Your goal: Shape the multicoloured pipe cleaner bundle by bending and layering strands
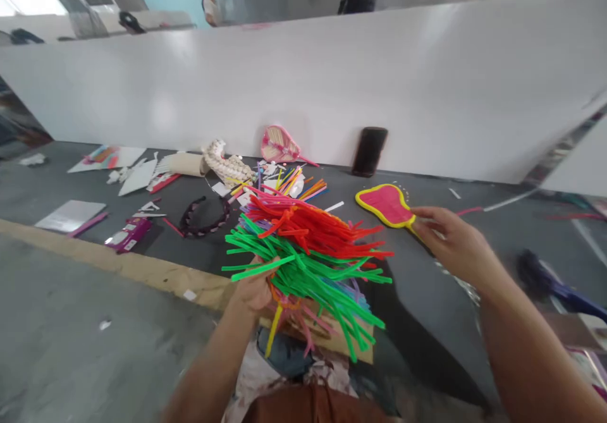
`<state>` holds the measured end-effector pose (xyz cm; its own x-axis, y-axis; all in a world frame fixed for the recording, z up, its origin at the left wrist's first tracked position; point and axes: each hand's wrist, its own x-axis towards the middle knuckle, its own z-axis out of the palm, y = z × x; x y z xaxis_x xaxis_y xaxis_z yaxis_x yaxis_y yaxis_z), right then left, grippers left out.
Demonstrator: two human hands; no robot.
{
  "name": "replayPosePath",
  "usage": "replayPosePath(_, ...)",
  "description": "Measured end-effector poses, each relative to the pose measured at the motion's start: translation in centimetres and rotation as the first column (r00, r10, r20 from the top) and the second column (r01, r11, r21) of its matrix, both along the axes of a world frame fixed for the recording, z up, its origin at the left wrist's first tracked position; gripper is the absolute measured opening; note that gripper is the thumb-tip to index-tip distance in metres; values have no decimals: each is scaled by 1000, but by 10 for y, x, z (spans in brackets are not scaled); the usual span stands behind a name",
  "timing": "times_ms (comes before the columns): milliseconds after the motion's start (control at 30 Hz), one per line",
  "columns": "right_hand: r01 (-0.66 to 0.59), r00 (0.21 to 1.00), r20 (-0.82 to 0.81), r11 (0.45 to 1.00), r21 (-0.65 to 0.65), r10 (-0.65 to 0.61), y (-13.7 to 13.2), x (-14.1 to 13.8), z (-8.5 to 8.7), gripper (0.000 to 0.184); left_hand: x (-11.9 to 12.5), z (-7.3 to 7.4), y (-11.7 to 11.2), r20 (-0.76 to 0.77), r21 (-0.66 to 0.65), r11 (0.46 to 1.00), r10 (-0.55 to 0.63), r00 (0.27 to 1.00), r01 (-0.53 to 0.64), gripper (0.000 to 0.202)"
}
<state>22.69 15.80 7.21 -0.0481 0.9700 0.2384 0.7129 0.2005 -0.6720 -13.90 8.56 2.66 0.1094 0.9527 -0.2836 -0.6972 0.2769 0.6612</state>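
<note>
- Holding the bundle of pipe cleaners [308, 265] at frame centre, my left hand [256, 287] is closed around its lower left side; red stems fan out on top, green below, with pink and yellow ones hanging underneath.
- I have my right hand [441, 236], right of centre, with thumb and fingers nearly together, pinching the handle of the yellow-rimmed pink paddle [385, 205]. From here I cannot tell whether the paddle is lifted off the dark grey tabletop [417, 284].
- For containers, I make out a small purple box [128, 236] left of centre; its contents are hidden from me.
- The beige cardboard tube [186, 164] lies on its side farther back, next to a cream knobbly braid [227, 165]. I cannot see into the tube.
- Loose coloured sticks [308, 189] spread out just behind the bundle; whether anything holds them is hidden by the red stems.
- A dark braided headband [205, 224] sits between the box and the bundle.
- Along the white partition [303, 88], upper centre, I see a pink striped paddle [279, 145] and, right of it, a smartphone [370, 151] leaning upright.
</note>
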Motion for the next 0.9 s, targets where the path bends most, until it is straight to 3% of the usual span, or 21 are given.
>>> replayPosePath(167,-210,945,-270,976,-60,186,-24,-29,40,43,17,12,-8,-27,-18,995,-99,995,99,50)
replayPosePath(300,-459,845,-355,883,-98,400,-32,-49,53,50,28,26,-14,-34,-30,982,-187,982,186,37)
replayPosePath(500,-597,802,-68,800,-67,593,-32,-83,44,75,36,31,-16,-50,-73,951,-306,951,302,47)
replayPosePath(600,-632,775,-25,773,-50,631,-30,-93,34,81,39,27,-15,-36,-91,921,-384,923,380,45)
replayPosePath(833,-575,816,-108,817,-42,568,-30,-93,16,79,46,17,-12,12,-107,883,-458,889,456,36)
replayPosePath(900,-535,840,-165,840,-93,517,-30,-88,14,88,47,14,-10,22,-112,880,-462,887,461,35)
